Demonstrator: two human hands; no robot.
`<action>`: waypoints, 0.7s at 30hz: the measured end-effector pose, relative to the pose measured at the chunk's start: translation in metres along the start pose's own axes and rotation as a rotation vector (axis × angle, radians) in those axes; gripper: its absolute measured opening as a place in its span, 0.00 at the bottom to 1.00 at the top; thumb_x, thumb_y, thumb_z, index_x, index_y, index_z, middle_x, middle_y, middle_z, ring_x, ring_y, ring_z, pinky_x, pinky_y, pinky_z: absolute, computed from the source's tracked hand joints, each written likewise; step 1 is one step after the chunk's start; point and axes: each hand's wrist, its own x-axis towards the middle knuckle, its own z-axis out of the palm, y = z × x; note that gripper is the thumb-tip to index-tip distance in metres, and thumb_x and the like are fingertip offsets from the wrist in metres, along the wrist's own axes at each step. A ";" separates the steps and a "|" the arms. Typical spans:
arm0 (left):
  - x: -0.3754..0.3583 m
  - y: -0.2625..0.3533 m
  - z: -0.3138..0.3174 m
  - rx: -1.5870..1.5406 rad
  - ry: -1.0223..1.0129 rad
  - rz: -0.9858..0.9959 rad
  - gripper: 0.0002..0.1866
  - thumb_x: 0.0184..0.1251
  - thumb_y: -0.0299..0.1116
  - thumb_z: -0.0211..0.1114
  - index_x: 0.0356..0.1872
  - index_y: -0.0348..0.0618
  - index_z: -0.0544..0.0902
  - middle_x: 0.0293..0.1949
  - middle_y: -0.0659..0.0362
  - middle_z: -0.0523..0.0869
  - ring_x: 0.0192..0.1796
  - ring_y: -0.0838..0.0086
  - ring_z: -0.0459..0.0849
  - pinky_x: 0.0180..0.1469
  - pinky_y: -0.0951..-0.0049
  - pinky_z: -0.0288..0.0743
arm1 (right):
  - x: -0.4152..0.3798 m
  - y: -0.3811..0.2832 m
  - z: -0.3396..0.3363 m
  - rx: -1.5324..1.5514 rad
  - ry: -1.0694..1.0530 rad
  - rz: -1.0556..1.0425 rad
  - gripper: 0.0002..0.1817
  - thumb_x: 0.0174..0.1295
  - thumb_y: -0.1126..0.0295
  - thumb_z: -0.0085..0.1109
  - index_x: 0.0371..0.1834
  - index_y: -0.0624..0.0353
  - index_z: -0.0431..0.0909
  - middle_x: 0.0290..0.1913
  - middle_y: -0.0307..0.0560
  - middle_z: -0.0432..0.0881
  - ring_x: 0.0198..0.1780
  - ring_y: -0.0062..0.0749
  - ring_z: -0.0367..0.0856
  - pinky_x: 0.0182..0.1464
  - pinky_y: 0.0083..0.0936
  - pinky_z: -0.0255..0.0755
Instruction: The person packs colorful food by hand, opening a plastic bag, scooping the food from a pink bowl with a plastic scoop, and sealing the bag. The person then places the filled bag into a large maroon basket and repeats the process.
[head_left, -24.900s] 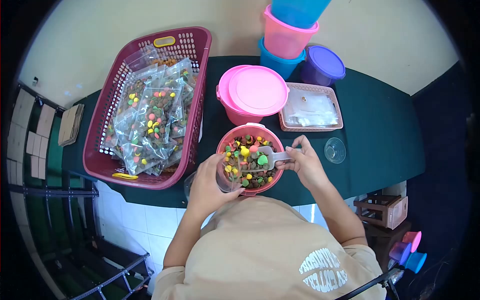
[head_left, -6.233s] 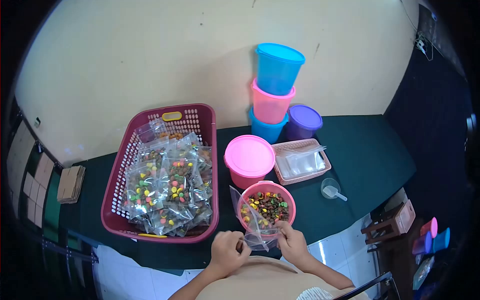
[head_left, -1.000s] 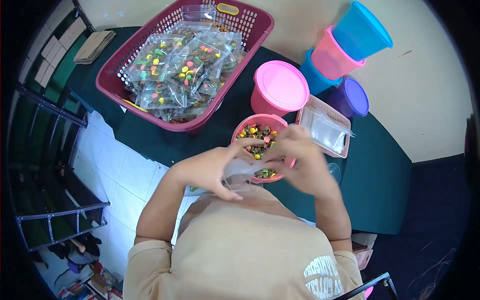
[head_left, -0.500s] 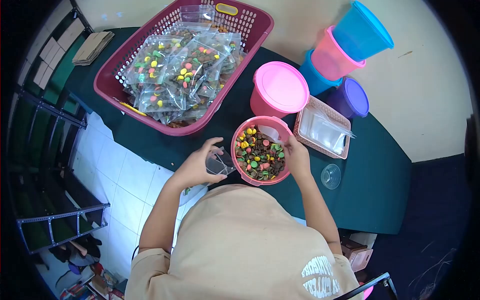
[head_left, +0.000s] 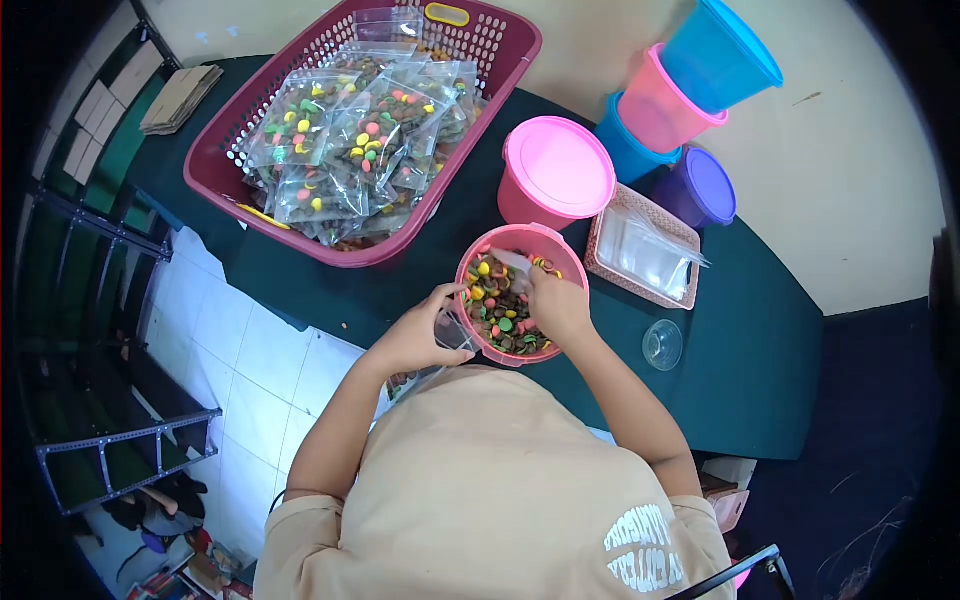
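Observation:
A pink tub [head_left: 575, 262] in front of me holds brown, yellow, green and pink candy-like pieces [head_left: 503, 325]. Inside it, my right hand [head_left: 560, 308] is closed on a whitish translucent scoop [head_left: 514, 262], whose far part is partly covered by my fingers and the pieces. Left of the tub, my left hand [head_left: 412, 335] grips a clear plastic bag [head_left: 452, 332] with its mouth spread between thumb and fingers, against the tub's rim. The lower part of the bag hangs by my shirt, with some pieces showing in it.
A maroon basket [head_left: 510, 75] with several filled zip bags [head_left: 370, 140] stands at back left. Behind the tub are a lidded pink tub [head_left: 558, 165], stacked tubs [head_left: 672, 95], a purple tub [head_left: 708, 188] and a tray of flat bags [head_left: 640, 262]. A clear cup [head_left: 662, 345] stands right.
My right hand has moved left from the tub's right rim to over the pieces, bringing the scoop with it. My left hand and the bag have shifted right, up to the tub.

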 end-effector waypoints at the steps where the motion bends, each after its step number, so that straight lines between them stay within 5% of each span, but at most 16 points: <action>1: 0.001 -0.003 0.001 0.000 0.000 0.000 0.51 0.41 0.41 0.79 0.69 0.51 0.60 0.61 0.44 0.74 0.62 0.54 0.75 0.63 0.61 0.70 | -0.002 -0.005 0.002 0.000 0.000 0.000 0.09 0.64 0.66 0.49 0.38 0.60 0.75 0.27 0.54 0.83 0.31 0.50 0.84 0.32 0.46 0.75; 6: 0.003 -0.003 0.000 0.051 0.019 0.029 0.52 0.40 0.41 0.78 0.70 0.53 0.58 0.58 0.50 0.76 0.54 0.62 0.80 0.40 0.68 0.82 | -0.014 -0.021 0.004 0.040 -0.107 -0.029 0.15 0.67 0.58 0.49 0.37 0.60 0.77 0.28 0.56 0.83 0.32 0.50 0.84 0.34 0.47 0.75; 10: 0.002 -0.006 0.002 0.003 0.021 0.025 0.52 0.40 0.41 0.78 0.70 0.52 0.58 0.59 0.50 0.76 0.52 0.63 0.80 0.27 0.72 0.82 | -0.022 -0.018 -0.005 0.093 -0.244 -0.014 0.19 0.69 0.56 0.47 0.43 0.62 0.79 0.32 0.60 0.84 0.36 0.52 0.84 0.39 0.47 0.76; 13: 0.002 -0.004 0.003 0.045 0.000 0.023 0.53 0.40 0.42 0.79 0.70 0.52 0.58 0.59 0.48 0.75 0.54 0.60 0.80 0.41 0.66 0.83 | -0.014 -0.008 -0.002 0.298 -0.404 0.108 0.22 0.70 0.54 0.45 0.48 0.63 0.80 0.37 0.63 0.83 0.41 0.55 0.83 0.46 0.44 0.76; 15: -0.001 -0.002 0.002 0.035 0.007 0.020 0.54 0.39 0.43 0.80 0.70 0.50 0.58 0.60 0.45 0.73 0.60 0.57 0.76 0.58 0.60 0.76 | -0.008 -0.005 -0.008 0.403 -0.583 0.158 0.24 0.70 0.53 0.44 0.52 0.61 0.80 0.40 0.61 0.84 0.45 0.53 0.83 0.51 0.40 0.73; 18: -0.011 0.009 -0.002 0.170 0.032 -0.053 0.54 0.39 0.43 0.80 0.70 0.48 0.58 0.60 0.42 0.70 0.65 0.54 0.71 0.68 0.59 0.64 | -0.013 0.000 -0.008 0.668 -0.460 0.204 0.23 0.68 0.54 0.46 0.52 0.60 0.80 0.40 0.56 0.84 0.46 0.46 0.83 0.52 0.36 0.72; 21: -0.019 0.020 -0.007 0.246 0.050 -0.073 0.54 0.39 0.42 0.80 0.70 0.48 0.59 0.62 0.43 0.67 0.67 0.54 0.69 0.66 0.60 0.66 | -0.014 0.003 -0.018 0.696 -0.500 0.244 0.21 0.67 0.55 0.47 0.51 0.58 0.81 0.40 0.52 0.85 0.45 0.40 0.83 0.51 0.33 0.72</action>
